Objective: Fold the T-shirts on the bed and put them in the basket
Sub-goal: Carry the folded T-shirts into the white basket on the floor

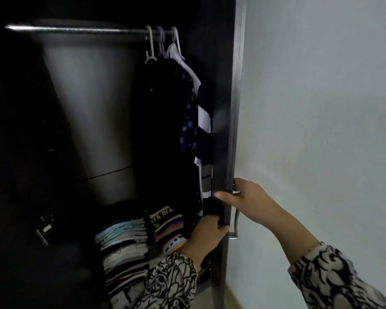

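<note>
A dark wardrobe stands open. Its door (228, 130) is seen edge on, next to a pale wall (321, 108). The right hand (245, 199) holds the door's edge near the metal handle (236, 224), with the thumb on the inner side. The left hand (206, 235) holds the door's edge lower down. Both sleeves have a black and white pattern. Inside, a few clothes (176, 130) hang on hangers from a shiny rail (76, 30). Below them sit two piles of folded T-shirts (125, 241).
</note>
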